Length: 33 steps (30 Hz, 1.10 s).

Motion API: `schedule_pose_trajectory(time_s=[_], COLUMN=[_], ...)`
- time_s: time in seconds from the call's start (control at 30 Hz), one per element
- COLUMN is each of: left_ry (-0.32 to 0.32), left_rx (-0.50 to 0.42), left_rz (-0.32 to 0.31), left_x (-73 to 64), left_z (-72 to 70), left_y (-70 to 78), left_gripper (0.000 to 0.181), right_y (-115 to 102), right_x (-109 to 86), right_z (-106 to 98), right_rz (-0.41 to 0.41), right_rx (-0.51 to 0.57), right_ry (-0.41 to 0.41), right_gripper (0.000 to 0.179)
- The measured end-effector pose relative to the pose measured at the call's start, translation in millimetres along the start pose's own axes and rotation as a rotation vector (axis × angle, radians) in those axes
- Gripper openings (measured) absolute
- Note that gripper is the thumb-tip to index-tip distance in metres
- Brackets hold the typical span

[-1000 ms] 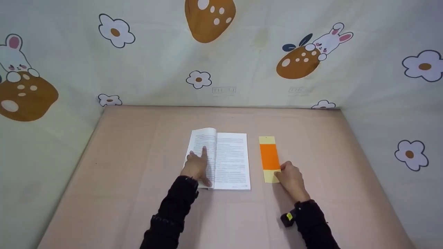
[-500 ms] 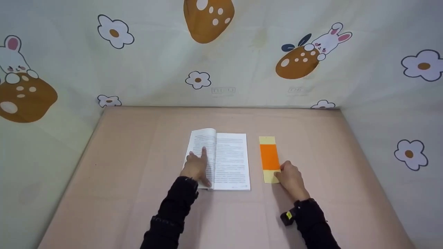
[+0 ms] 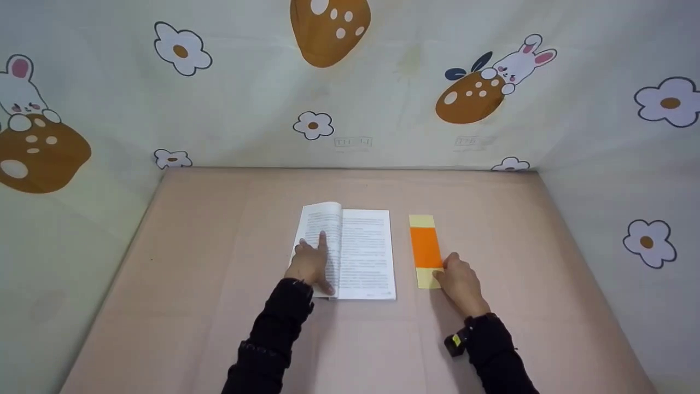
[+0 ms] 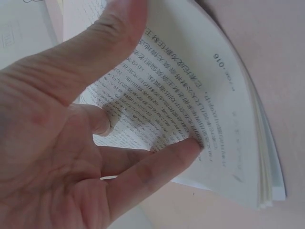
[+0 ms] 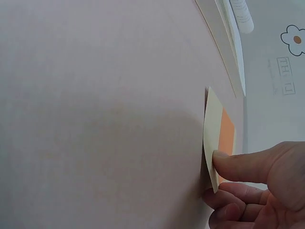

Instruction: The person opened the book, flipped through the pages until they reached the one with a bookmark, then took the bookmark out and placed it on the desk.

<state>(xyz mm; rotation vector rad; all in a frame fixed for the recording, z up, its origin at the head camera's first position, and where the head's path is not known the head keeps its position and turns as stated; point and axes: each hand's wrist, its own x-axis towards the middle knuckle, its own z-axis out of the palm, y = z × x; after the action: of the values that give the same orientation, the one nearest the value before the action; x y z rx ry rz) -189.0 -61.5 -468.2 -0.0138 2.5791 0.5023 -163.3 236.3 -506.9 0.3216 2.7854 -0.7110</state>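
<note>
An open book (image 3: 367,254) lies near the middle of the table, its left pages curving up from the spine. My left hand (image 3: 309,265) rests on the left page with the fingers spread. In the left wrist view, fingertips touch the printed page (image 4: 224,105), and layered page edges show at the right. To the right of the book is a pale yellow bookmark (image 3: 425,248) with a wide orange band. Its lower right corner is pinched between the thumb and fingers of my right hand (image 3: 462,284). In the right wrist view, the bookmark's near edge (image 5: 212,126) looks slightly raised from the tabletop.
The table (image 3: 180,284) has a pinkish-beige cover. Cloth walls (image 3: 246,98) printed with rabbits and flowers stand behind it and on both sides. A small black device (image 3: 455,345) sits at the right wrist.
</note>
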Motion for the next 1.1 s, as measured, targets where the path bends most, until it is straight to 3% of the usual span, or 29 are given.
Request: schedule_pose_trajectory(time_s=[0.43, 0.57, 0.7, 0.87, 1.1], left_ry=[0.022, 0.033, 0.036, 0.015, 0.005], left_rx=[0.027, 0.032, 0.011, 0.019, 0.034], left_rz=[-0.008, 0.005, -0.004, -0.01, -0.013], left_x=[0.7, 0.5, -0.3, 0.2, 1.8], left_z=[1.6, 2.1, 1.7, 0.9, 1.3], left_y=[2.8, 2.0, 1.6, 2.0, 1.3], left_gripper=[0.132, 0.132, 0.133, 0.133, 0.132], right_y=[-5, -7, -13, -31, -68], right_x=[1.2, 0.8, -2.4, -14.6, -35.9], right_z=[-3, -3, 4, 28, 51], right_rz=[0.029, 0.016, -0.081, -0.24, -0.426], right_rx=[-0.048, -0.084, -0.122, 0.01, 0.203], right_ry=[-0.045, -0.019, 0.1, 0.222, 0.152], right_gripper=[0.022, 0.025, 0.023, 0.015, 0.008])
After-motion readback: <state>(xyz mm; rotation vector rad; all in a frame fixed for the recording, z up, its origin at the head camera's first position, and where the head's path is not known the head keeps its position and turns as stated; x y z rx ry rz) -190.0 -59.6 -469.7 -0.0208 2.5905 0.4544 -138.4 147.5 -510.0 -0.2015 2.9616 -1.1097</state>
